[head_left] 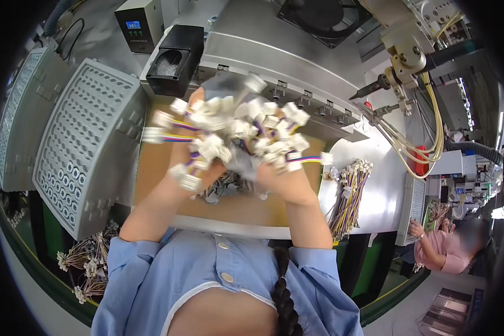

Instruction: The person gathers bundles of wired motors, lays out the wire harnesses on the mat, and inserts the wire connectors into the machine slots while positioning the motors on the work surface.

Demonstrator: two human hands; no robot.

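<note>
Both hands, fingers mostly hidden, hold the connector bundle at the person's twelve o'clock, perhaps so it does not scatter, while another cable bundle lies at two o'clock.

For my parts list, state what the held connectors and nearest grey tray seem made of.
White connectors: probably matte plastic, from their opaque, blocky housings, though blurred. Grey tray: likely moulded plastic, dull, with regular rows of recesses.

Passage exists at right over the shiny metal benchtop, beyond bundled multicoloured wires. Bunched white plastic connectors obstruct the centre; a grey perforated plastic tray bars the left.
</note>
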